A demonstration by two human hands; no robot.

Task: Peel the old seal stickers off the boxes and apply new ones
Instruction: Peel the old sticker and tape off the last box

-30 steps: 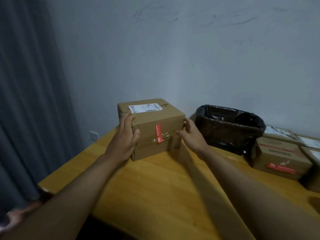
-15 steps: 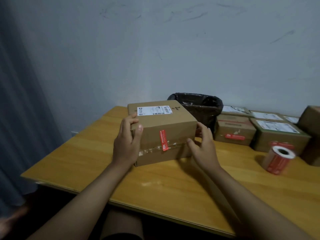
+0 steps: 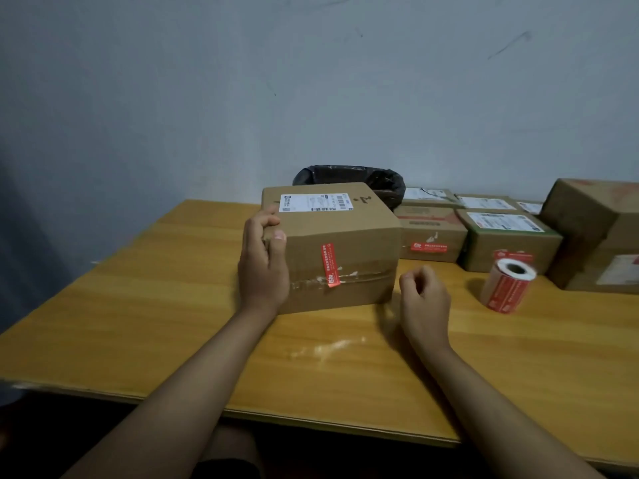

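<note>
Item: box (image 3: 340,248) on table (image 3: 173,305), your left hand (image 3: 263,262) gripping its left corner, right hand (image 3: 424,299) loosely curled, empty, just beside; keep the brace, pinch the red seal sticker (image 3: 330,265) at its lower end, peel slowly upward.

The near half of the counter (image 3: 173,323) lies bare in front of the cardboard box (image 3: 342,247), as does its left side. The left hand (image 3: 262,264) blocks the box's left face; the right hand (image 3: 425,299) sits in the gap between the box and the sticker roll (image 3: 508,285). Behind, the black-lined bin (image 3: 349,176) and a row of stacked parcels (image 3: 508,236) close off the wall side and the right.
</note>
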